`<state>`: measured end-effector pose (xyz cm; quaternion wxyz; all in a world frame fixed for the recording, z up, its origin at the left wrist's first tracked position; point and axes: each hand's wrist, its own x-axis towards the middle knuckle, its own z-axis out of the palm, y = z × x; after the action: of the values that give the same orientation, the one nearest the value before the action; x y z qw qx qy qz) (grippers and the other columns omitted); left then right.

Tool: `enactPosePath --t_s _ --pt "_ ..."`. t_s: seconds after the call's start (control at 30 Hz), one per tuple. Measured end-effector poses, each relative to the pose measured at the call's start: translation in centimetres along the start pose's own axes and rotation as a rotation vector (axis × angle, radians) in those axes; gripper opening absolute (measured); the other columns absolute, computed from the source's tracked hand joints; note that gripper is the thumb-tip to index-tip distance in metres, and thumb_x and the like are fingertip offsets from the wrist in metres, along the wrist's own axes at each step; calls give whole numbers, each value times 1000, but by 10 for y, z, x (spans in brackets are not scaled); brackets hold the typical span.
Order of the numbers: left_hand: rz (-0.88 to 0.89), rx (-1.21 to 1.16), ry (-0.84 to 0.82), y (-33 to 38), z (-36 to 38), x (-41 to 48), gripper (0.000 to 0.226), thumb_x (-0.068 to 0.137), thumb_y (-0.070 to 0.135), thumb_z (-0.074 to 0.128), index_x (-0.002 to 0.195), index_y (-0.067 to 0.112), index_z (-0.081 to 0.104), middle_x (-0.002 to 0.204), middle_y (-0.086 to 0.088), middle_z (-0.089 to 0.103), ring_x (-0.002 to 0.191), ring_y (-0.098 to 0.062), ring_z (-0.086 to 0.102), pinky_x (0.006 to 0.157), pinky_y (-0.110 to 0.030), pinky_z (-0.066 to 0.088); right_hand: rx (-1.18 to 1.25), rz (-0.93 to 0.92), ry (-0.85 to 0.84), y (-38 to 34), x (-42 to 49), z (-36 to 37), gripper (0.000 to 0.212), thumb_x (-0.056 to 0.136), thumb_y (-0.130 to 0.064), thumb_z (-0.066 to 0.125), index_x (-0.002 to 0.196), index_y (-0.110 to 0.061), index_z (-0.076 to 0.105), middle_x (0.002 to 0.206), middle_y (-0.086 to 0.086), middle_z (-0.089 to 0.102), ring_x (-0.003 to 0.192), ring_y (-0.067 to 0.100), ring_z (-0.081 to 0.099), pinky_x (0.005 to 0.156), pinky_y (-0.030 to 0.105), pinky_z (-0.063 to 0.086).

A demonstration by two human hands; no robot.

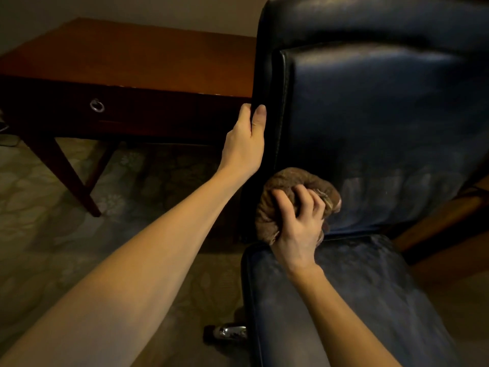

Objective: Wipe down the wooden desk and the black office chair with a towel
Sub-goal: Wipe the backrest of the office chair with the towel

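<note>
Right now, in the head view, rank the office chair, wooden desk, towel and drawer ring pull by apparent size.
1. office chair, filling the right half; it is also nearest, which inflates it.
2. wooden desk, partly hidden by the chair.
3. towel, bunched in the right hand.
4. ring pull, smallest by far.

One head-worn wide-angle camera looks forward and down, close over the right hand (299, 229) gripping a bunched brown towel (280, 186). The black leather office chair (383, 115) rises just beyond that grip, and the reddish-brown wooden desk (132, 56) lies farther left.
</note>
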<state>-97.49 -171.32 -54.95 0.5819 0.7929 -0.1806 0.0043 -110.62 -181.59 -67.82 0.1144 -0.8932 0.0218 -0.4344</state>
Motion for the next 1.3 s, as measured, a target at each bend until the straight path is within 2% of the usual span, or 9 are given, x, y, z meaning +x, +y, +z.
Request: enactPosePath --t_s 0.2,0.37,0.5,0.57,0.67,0.97,1.13,1.23,1.3 --pt "26 -14 65 -3 8 2 49 111 43 28 148 15 42 91 27 49 73 29 48 69 1 40 -112 -225 -55 28 -37 9 48 83 -24 67 129 -27 53 132 15 42 116 38 42 79 56 51" --pt "19 -19 70 -1 14 2 53 112 42 27 154 11 35 129 6 62 109 -2 51 66 6 32 -106 -226 -218 41 -88 25 48 86 -25 53 133 -29 52 128 12 47 111 37 45 74 52 55" --pt "28 -10 70 1 16 6 51 111 44 27 150 13 40 110 20 59 89 12 45 73 -2 34 -5 93 -631 42 -112 55 80 80 -20 69 153 -26 38 139 9 54 126 36 50 99 52 53" --pt "21 8 68 3 14 4 50 111 45 27 148 14 42 96 28 51 83 14 43 73 -5 34 19 204 -658 39 -114 65 82 76 -20 77 151 -23 44 140 4 59 132 31 51 106 47 50" --pt "18 20 62 5 12 0 52 111 46 26 150 13 40 118 14 63 104 0 52 88 -22 38 95 214 -651 38 -109 54 76 75 -21 74 146 -20 50 140 4 58 135 29 50 114 43 42" --pt "-29 32 0 13 3 -7 62 108 55 24 160 21 26 154 -4 48 143 -25 43 106 -33 33 565 651 219 -6 -20 -54 50 74 -18 65 121 -6 57 112 -23 68 103 -7 64 92 13 47" --pt "-73 19 34 25 -2 -22 45 109 51 27 142 26 46 124 4 62 119 -20 58 92 -38 44 576 491 377 -7 46 -98 49 83 0 73 128 -1 53 127 11 62 117 19 62 104 28 47" --pt "-84 34 134 32 11 -41 58 106 57 32 156 26 28 149 -5 49 136 -28 47 110 -51 41 636 416 542 -6 85 -121 39 95 -31 68 131 -20 58 133 17 59 124 32 58 111 48 43" --pt "-100 21 134 37 24 -52 76 102 65 35 163 29 7 166 -8 25 151 -31 27 120 -54 29 368 216 619 1 107 -140 33 101 -26 64 131 -14 59 134 13 60 125 37 56 107 61 41"
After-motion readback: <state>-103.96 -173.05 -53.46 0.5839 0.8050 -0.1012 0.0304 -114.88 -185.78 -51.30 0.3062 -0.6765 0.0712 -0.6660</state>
